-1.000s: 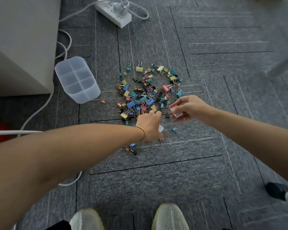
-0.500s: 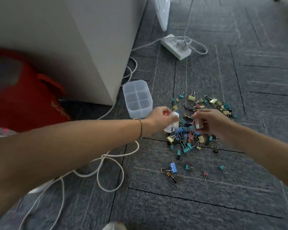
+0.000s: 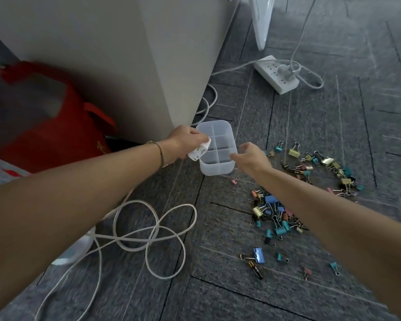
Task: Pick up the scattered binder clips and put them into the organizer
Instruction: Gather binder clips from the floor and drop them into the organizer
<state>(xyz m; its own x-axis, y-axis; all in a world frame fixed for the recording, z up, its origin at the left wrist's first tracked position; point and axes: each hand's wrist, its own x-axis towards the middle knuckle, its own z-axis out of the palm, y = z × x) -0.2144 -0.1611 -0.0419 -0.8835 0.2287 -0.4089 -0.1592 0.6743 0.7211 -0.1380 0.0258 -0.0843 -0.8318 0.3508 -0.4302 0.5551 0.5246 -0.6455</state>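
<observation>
Binder clips (image 3: 285,214) lie scattered on the carpet right of the clear organizer (image 3: 218,148). I see my left hand (image 3: 185,142) clamped on a white clip (image 3: 199,151) at the organizer's left rim; my right hand (image 3: 250,157) touches its right rim, grip unclear.
</observation>
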